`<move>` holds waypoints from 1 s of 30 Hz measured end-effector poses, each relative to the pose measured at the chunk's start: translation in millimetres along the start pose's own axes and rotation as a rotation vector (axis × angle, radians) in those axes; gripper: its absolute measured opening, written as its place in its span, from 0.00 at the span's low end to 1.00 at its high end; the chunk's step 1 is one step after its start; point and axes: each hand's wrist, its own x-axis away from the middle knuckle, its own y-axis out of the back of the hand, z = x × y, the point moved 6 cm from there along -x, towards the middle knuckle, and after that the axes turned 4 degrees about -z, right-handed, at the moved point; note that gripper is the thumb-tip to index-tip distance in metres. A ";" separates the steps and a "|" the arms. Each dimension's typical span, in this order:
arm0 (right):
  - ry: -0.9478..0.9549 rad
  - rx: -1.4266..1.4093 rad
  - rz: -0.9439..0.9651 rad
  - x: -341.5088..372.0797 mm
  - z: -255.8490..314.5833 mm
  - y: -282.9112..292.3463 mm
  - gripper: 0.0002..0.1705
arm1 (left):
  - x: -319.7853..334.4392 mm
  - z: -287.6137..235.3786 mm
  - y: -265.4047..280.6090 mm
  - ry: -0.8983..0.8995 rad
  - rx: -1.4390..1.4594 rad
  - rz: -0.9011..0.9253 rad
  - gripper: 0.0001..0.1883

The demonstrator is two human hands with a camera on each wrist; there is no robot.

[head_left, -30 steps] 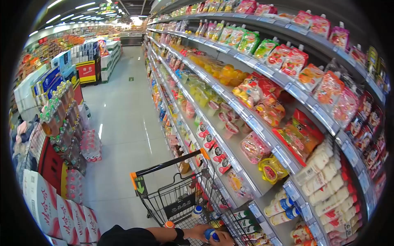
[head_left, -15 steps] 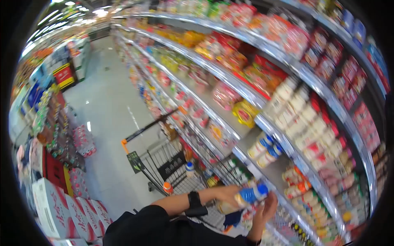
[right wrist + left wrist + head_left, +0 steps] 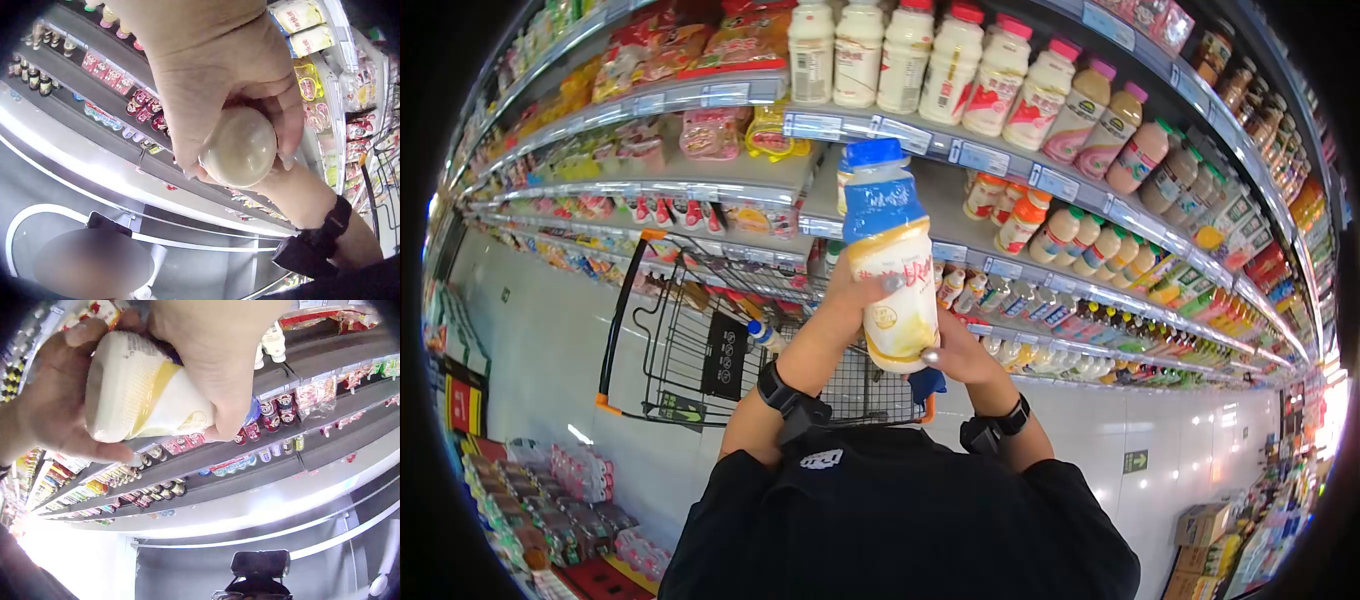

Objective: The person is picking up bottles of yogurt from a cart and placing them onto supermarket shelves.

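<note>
A drink bottle (image 3: pixel 898 265) with a blue cap and a white, blue and yellow label is held up before the shelves, cap upward. My left hand (image 3: pixel 855 305) grips it around the middle, thumb across the label. Lower down, my right hand (image 3: pixel 960 352) holds the bottle near its base, thumb on the front. In the left wrist view, the right hand's fingers (image 3: pixel 59 387) spread around the bottle's bottom end (image 3: pixel 119 394). The right wrist view shows the rounded base (image 3: pixel 240 150) between the right thumb and fingers.
A wire shopping cart, with a dark sign plate (image 3: pixel 724 355), stands at the left below; another blue-capped bottle (image 3: pixel 766 335) lies in it. White bottles (image 3: pixel 955 65) line the shelf ahead. Orange-capped bottles (image 3: pixel 1022 220) stand one shelf lower. Stacked drink packs (image 3: pixel 580 470) sit across the aisle.
The bottle has come up from low by the cart to chest front. The right hand has shifted from near the cap to the base. The view has turned right, toward the shelves.
</note>
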 end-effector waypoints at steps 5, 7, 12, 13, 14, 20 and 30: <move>-0.116 -0.204 -0.128 -11.3 -20.5 11.7 0.37 | -12.7 -2.1 2.8 0.008 -0.187 0.000 0.29; -0.123 -0.246 -0.119 -18.1 -21.8 11.7 0.39 | -16.0 -3.5 8.5 -0.028 -0.240 -0.004 0.33; -0.067 -0.834 0.147 -27.8 -17.1 -7.1 0.49 | -26.0 0.9 11.6 0.012 0.099 0.261 0.41; -0.079 -0.989 0.359 -31.9 -15.1 -14.4 0.52 | -25.3 2.3 9.4 0.042 0.104 0.277 0.41; -0.119 -1.116 0.576 -33.7 -13.5 -20.7 0.56 | -24.2 2.9 4.3 0.072 0.108 0.294 0.41; -0.078 -0.837 0.447 -38.5 -32.3 -17.8 0.42 | -24.0 -9.4 -1.5 0.141 0.000 0.145 0.36; -0.136 -0.845 0.241 -41.2 -53.5 -10.2 0.50 | -18.8 -38.6 2.9 -0.186 -0.392 -0.043 0.37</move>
